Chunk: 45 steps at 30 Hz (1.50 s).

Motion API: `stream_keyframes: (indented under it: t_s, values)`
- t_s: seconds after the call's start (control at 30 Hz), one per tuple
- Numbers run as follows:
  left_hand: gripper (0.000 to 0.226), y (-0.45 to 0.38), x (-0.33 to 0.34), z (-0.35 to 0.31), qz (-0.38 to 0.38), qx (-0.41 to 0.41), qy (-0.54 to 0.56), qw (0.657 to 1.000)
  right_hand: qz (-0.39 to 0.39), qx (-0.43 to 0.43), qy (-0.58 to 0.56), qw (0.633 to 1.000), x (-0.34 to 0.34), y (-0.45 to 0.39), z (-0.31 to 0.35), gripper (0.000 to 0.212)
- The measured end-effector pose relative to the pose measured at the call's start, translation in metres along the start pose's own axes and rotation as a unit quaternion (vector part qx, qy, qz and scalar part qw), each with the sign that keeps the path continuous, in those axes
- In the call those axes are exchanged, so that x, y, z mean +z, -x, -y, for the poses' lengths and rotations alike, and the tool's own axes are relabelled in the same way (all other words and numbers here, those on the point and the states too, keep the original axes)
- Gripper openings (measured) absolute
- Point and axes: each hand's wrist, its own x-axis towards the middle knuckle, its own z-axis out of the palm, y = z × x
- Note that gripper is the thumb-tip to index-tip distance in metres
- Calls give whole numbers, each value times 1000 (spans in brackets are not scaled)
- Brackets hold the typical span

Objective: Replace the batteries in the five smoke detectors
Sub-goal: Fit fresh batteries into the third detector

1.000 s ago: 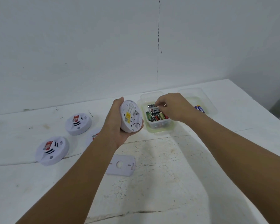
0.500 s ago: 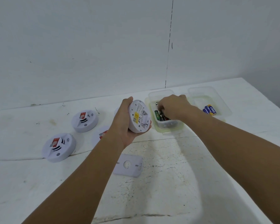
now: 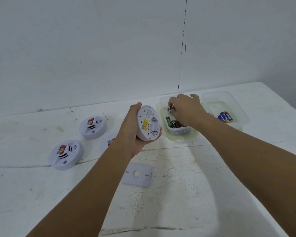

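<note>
The near tub (image 3: 181,132) holds mixed batteries (image 3: 173,124); the tub behind it (image 3: 241,115) holds blue ones (image 3: 225,117). The right hand (image 3: 186,108) pinches a battery (image 3: 170,108) inside the near tub, while the left hand (image 3: 132,132) grips a detector (image 3: 148,124) beside it.

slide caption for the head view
Left hand holds an opened smoke detector; right hand picks batteries from a tub.

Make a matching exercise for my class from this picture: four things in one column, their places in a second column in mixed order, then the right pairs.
Things
1. opened smoke detector
2. blue batteries
3. backplate
4. right hand

Places
A. flat on the table, between the forearms
B. in the farther clear tub
C. held in the left hand
D. reaching into the nearer tub of batteries

Pairs: 1-C, 2-B, 3-A, 4-D
</note>
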Motion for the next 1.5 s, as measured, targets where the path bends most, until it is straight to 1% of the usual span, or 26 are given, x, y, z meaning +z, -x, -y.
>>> stream_keyframes:
  t_s: [0.07, 0.1, 0.17, 0.23, 0.3, 0.4, 0.5, 0.67, 0.77, 0.83, 0.93, 1.03, 1.1, 1.2, 1.3, 1.4, 1.5]
  values:
    - [40, 1, -4, 1, 4, 3, 7, 1000, -85, -5, -62, 994, -6, 7, 5, 22]
    - [41, 1, -6, 1, 7, 5, 10, 1000, -129, -7, -110, 985, -10, 11, 10, 22]
    - [41, 3, -11, 4, 14, 8, 18, 1000, -198, -11, -226, 954, -20, 20, 20, 21]
    - [41, 7, -16, 7, 25, 5, 19, 1000, -225, -10, -332, 916, -32, 35, 35, 24]
    - [42, 13, -20, 9, 40, 1, 15, 999, -236, -5, -399, 886, -44, 54, 52, 28]
    - [45, 22, -27, 12, 56, 9, 18, 998, -210, -2, -474, 855, -52, 81, 74, 29]
    - [45, 31, -36, 15, 55, 21, 38, 998, -166, 3, -513, 842, -46, 101, 87, 26]
    - [51, 48, -52, 19, 34, 23, 97, 994, -91, 24, -536, 839, -22, 113, 90, 12]
    - [50, 58, -59, 22, 33, 30, 117, 992, -14, 17, -566, 824, -21, 119, 92, 11]
    - [49, 65, -62, 24, 38, 33, 121, 991, 39, 13, -566, 824, -24, 125, 96, 13]
    - [49, 70, -65, 26, 33, 31, 129, 991, 68, 21, -538, 840, -23, 128, 99, 27]
    - [51, 75, -68, 30, 41, 29, 137, 989, 71, 16, -552, 831, -22, 132, 105, 40]
    - [50, 79, -69, 33, 44, 31, 139, 989, 52, 13, -571, 819, -20, 136, 110, 44]
    - [51, 83, -69, 34, 50, 32, 145, 988, 8, 25, -592, 806, -14, 143, 116, 33]
    - [54, 86, -69, 33, 56, 33, 149, 987, -36, 22, -594, 803, -6, 148, 120, 21]
    - [60, 89, -67, 31, 70, 33, 151, 986, -58, 27, -599, 798, -4, 152, 123, 24]
    - [61, 89, -66, 29, 74, 31, 147, 986, -46, 19, -599, 799, -5, 153, 122, 31]
